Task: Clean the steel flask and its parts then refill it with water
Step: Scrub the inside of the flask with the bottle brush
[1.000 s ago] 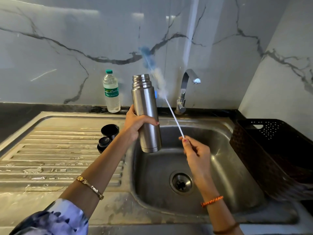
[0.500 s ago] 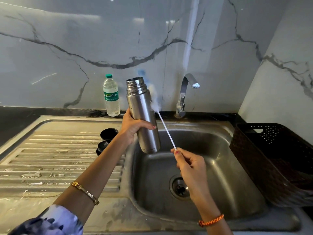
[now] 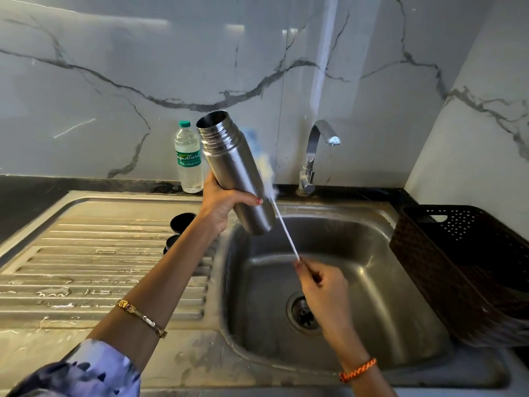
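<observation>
I am standing over the steel sink [image 3: 372,282], its ribbed draining board [image 3: 100,267] lying wet to my left and the dark desk [image 3: 34,193] running behind it under the marbled wall. A dark perforated basket [image 3: 458,267] is sitting at the sink's right edge, and the tap [image 3: 315,156] is standing behind the basin.

My left hand [image 3: 226,204] is holding the steel flask [image 3: 234,173] above the basin's left rim; the grip is wrapping round the lower half of the body, thumb across the front. The flask is tilting, its open threaded mouth leaning up and to the left, its base pointing down toward the basin.

A plastic water bottle [image 3: 187,159] with a green cap is standing on the desk just behind the flask.

My right hand [image 3: 323,285] is hovering over the basin, its grip pinching the lower end of the bottle brush [image 3: 286,233]. The thin white handle is slanting up and left, passing behind the flask, where the blurred white and blue bristles are showing beside the flask's right side, outside it.

Two black flask parts [image 3: 181,222] are sitting on the draining board, partly hidden by my left forearm.
</observation>
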